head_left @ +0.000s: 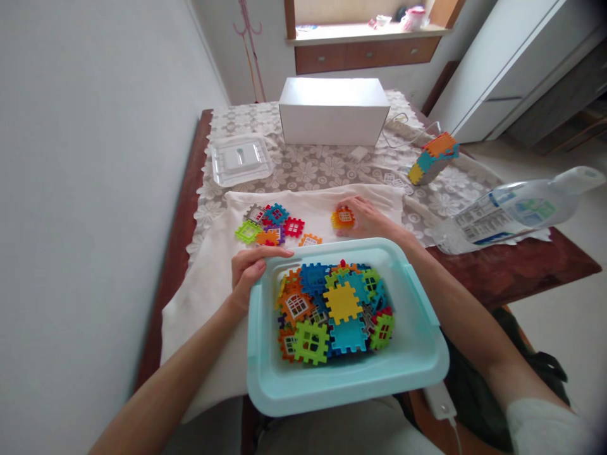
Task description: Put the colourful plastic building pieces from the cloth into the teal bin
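Note:
A light-blue plastic bin (417, 354) full of colourful interlocking plastic tiles is in front of me. My left hand (249, 268) is closed on its far left corner, fingers over the rim. Past the bin, my right hand (363, 216) has its fingers against a few orange and yellow window tiles (345, 217) low over the white cloth; part of them is hidden by the hand. Left of it lies a loose pile of tiles (272, 218) in grey, blue, red, purple, green and orange. In the bin, a yellow tile (342, 302) lies on top of blue, green and orange ones.
A white cloth (213, 303) covers the near part of the lace-covered table. A clear lid (241, 159) lies at the back left, with a white box (334, 112) behind. To the right stand a block of joined tiles (432, 158) and a large clear bottle (515, 208). A wall (95, 189) rises on the left.

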